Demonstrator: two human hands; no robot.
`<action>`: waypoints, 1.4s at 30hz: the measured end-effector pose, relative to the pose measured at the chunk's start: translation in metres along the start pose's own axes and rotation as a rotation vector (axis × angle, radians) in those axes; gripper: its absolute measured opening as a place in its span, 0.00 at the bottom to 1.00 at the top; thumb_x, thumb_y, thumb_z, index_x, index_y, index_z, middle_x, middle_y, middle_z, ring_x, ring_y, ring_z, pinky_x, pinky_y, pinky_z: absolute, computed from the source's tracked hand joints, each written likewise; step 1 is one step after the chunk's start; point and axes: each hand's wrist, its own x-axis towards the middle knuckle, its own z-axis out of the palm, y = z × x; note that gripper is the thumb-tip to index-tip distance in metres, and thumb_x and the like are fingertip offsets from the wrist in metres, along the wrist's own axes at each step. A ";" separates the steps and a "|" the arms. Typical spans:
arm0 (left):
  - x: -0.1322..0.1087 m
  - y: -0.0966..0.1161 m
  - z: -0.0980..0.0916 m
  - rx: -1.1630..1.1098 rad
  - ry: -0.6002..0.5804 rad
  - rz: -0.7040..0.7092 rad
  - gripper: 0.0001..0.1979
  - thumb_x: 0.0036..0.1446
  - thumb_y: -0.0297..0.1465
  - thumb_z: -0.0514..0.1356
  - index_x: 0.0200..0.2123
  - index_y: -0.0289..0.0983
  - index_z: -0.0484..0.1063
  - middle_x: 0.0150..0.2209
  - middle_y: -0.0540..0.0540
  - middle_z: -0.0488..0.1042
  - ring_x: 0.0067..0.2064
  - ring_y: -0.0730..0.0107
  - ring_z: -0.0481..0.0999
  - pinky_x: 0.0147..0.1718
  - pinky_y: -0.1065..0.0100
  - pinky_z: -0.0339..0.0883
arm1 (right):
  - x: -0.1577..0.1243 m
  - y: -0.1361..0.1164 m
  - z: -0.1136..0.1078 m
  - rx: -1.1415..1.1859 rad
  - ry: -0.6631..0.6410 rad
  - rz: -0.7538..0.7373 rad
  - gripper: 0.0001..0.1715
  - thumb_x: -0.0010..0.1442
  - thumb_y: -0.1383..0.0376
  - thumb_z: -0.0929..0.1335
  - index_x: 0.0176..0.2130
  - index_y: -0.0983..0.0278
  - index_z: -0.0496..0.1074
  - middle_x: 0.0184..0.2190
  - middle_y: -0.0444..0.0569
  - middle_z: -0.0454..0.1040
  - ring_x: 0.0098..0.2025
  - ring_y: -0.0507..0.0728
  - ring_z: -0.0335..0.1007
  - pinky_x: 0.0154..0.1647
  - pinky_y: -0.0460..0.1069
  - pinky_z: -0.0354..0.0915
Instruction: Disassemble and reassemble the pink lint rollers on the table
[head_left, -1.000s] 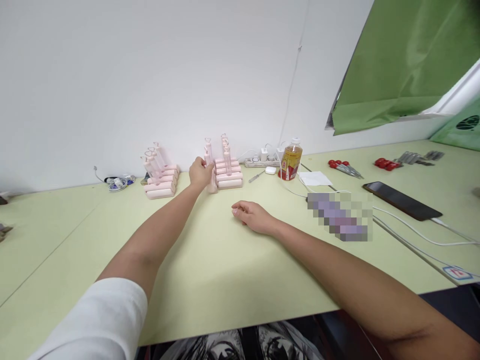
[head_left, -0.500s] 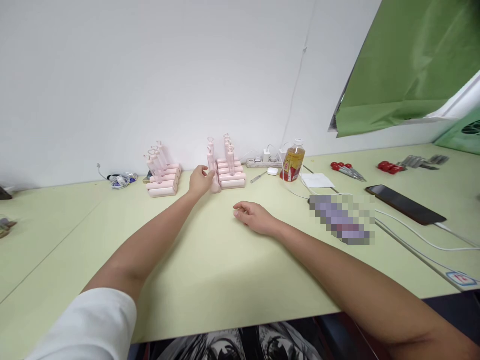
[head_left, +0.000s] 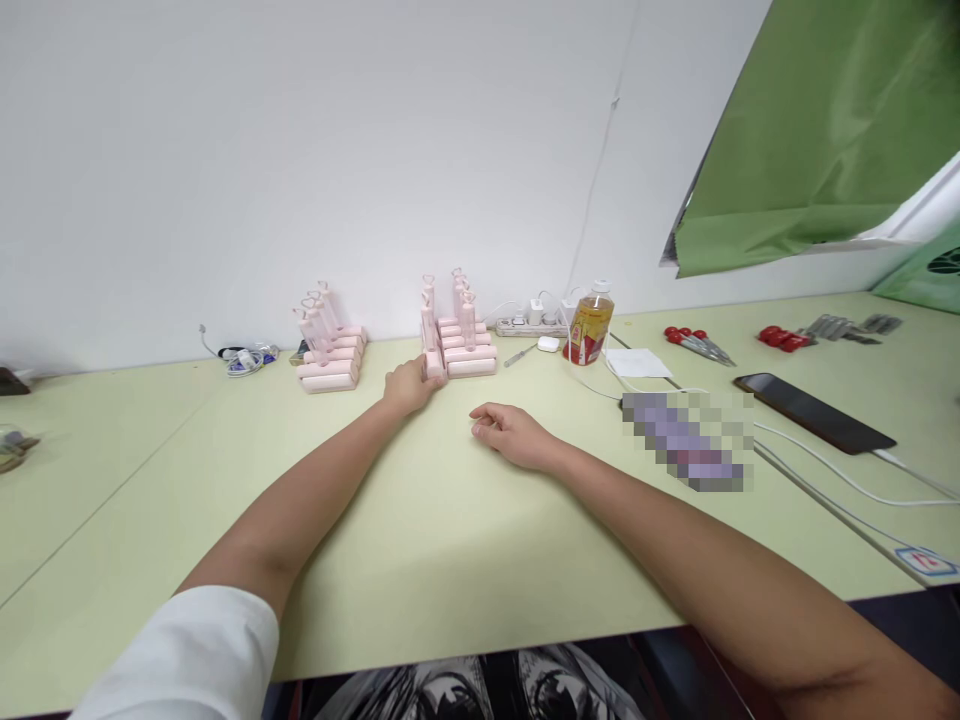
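My left hand (head_left: 409,387) reaches far across the pale green table (head_left: 420,530) and its fingers close on the base of a pink lint roller (head_left: 430,335) standing upright. That roller stands at the left edge of a stack of pink lint rollers (head_left: 463,335) near the wall. A second stack of pink rollers (head_left: 327,345) sits further left. My right hand (head_left: 512,434) rests palm down on the table, fingers loosely curled, holding nothing.
A bottle of amber drink (head_left: 589,322), a power strip (head_left: 529,325), a white earbud case (head_left: 550,344) and a small screwdriver (head_left: 517,354) lie behind the right hand. A black phone (head_left: 814,411) on a white cable, red-handled tools (head_left: 694,341) and a folded tissue (head_left: 636,362) lie to the right.
My left hand has slid down from the roller's upright handle to its base, drawing back slightly toward me. The right hand has stayed put.
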 end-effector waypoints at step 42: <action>-0.030 -0.078 -0.067 0.021 0.262 -0.559 0.19 0.55 0.43 0.54 0.35 0.33 0.73 0.43 0.31 0.74 0.51 0.39 0.68 0.45 0.53 0.59 | 0.000 -0.001 0.000 -0.060 -0.008 -0.011 0.21 0.59 0.58 0.67 0.50 0.65 0.71 0.44 0.51 0.74 0.39 0.55 0.69 0.41 0.49 0.64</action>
